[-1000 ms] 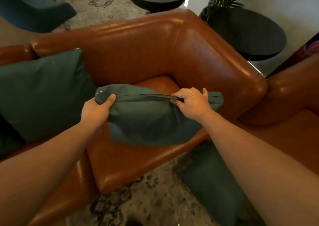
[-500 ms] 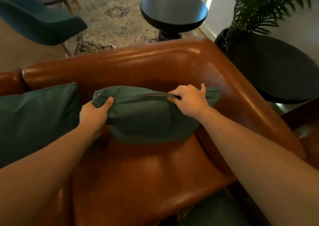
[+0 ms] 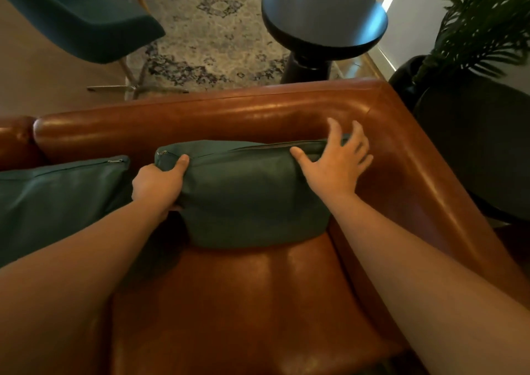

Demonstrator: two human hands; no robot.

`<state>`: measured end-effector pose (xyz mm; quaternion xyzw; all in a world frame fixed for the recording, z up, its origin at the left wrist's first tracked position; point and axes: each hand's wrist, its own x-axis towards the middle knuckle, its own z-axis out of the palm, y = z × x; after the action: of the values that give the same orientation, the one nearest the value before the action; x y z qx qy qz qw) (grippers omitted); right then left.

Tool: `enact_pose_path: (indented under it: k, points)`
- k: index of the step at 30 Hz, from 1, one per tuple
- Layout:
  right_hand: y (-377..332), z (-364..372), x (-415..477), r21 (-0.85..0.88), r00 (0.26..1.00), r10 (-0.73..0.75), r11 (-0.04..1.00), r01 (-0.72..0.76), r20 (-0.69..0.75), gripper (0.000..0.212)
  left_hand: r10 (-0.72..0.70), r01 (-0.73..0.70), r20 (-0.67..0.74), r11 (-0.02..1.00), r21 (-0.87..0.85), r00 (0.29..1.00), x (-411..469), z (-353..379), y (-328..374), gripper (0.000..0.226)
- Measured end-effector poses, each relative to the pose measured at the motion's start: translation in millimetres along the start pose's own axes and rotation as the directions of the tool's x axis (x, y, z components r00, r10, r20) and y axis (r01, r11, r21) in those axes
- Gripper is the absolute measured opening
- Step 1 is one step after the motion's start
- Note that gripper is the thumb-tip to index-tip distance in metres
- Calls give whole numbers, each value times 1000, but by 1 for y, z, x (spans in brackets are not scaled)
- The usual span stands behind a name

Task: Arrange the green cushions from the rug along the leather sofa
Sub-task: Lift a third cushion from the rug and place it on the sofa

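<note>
A green cushion [image 3: 252, 197] stands upright on the seat of the brown leather sofa [image 3: 258, 303], leaning against the backrest in the right corner, zipper edge on top. My left hand [image 3: 159, 184] grips its upper left corner, thumb over the top edge. My right hand [image 3: 337, 162] lies on the cushion's upper right end with fingers spread, holding nothing. A second green cushion [image 3: 57, 197] leans against the backrest to the left, touching the first near my left wrist.
Behind the sofa, a round black side table [image 3: 324, 19] and a teal chair [image 3: 74, 19] stand by a patterned rug [image 3: 206, 39]. A potted palm [image 3: 481, 30] and a dark round table [image 3: 481, 151] sit beyond the right armrest.
The cushion went from held above the seat edge to resting against the backrest in the corner. My right hand let go of the zipper edge and spread its fingers.
</note>
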<state>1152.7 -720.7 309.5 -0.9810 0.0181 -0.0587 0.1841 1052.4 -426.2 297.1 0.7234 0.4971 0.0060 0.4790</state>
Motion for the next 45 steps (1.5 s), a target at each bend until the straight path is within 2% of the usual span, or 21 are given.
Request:
enact_pose_path:
  k: [2, 4, 5, 6, 7, 8, 11, 14, 16, 20, 23, 25, 27, 28, 29, 31, 34, 37, 40, 43, 45]
  points:
    - [9, 6, 5, 167, 962, 271, 950, -263, -27, 105, 28, -24, -48, 996, 91, 998, 3, 2, 7, 70]
    - [18, 12, 13, 380, 850, 515, 769, -514, 108, 112, 64, -45, -101, 983, 178, 993, 1, 5, 9, 64]
    - [21, 14, 17, 507, 784, 569, 613, -606, 248, 110, 73, -47, -123, 978, 203, 990, -1, 5, 8, 61]
    - [24, 17, 20, 604, 727, 560, 437, -666, 397, 104, 77, -47, -139, 977, 207, 987, -1, 5, 4, 59]
    - [24, 19, 21, 641, 694, 512, 315, -700, 506, 96, 74, -46, -145, 981, 188, 987, -1, 4, 0, 60]
    - [23, 20, 21, 654, 698, 461, 284, -701, 547, 91, 72, -51, -137, 987, 150, 988, 1, 2, -4, 64]
    - [12, 21, 25, 678, 738, 416, 314, -664, 530, 91, 70, -70, -2, 996, -49, 998, 6, -4, -9, 83]
    - [7, 20, 31, 639, 695, 458, 302, -708, 554, 95, 150, -126, 173, 982, -143, 973, 9, -6, -10, 113]
    - [12, 24, 35, 583, 661, 503, 331, -742, 557, 94, 143, -117, 218, 985, -127, 965, 11, -2, -10, 119]
    - [15, 31, 39, 539, 665, 529, 397, -743, 527, 96, 76, -51, 166, 988, -147, 983, 14, 13, -4, 116]
    - [13, 36, 42, 514, 766, 515, 570, -641, 385, 107, 171, -171, -8, 985, -30, 985, 8, 18, 0, 124]
    - [11, 36, 33, 409, 895, 425, 798, -442, 138, 104, 434, -408, -107, 891, 202, 895, 0, 12, -1, 115]
    - [8, 36, 22, 238, 980, 194, 955, -179, -43, 90, 725, -656, -17, 632, 414, 688, -4, 7, -5, 93]
    - [6, 37, 18, 159, 996, 87, 984, -81, -29, 80, 785, -718, 84, 510, 473, 613, -2, 6, -6, 85]
    - [4, 40, 16, 109, 999, 30, 993, -35, 43, 71, 783, -742, 191, 436, 509, 592, 0, 5, -8, 84]
    - [1, 43, 15, 80, 978, 50, 994, -67, 204, 63, 692, -725, 345, 378, 575, 634, 4, 4, -9, 96]
    - [0, 43, 19, 73, 953, 80, 992, -105, 292, 65, 611, -695, 413, 340, 634, 675, 10, 4, -7, 103]
    - [1, 39, 30, 101, 914, 84, 986, -134, 397, 66, 575, -690, 399, 487, 535, 715, 9, 5, 1, 95]
    - [5, 34, 40, 215, 896, 57, 962, -167, 440, 63, 669, -680, 159, 667, 304, 726, 4, 5, 0, 90]
    - [20, 37, 28, 406, 970, 0, 908, -102, 244, 81, 532, -527, -71, 846, 81, 844, -7, 6, -15, 108]
    - [28, 43, 10, 502, 991, 50, 858, -106, 125, 101, 347, -349, -42, 924, -155, 937, -14, 14, -30, 118]
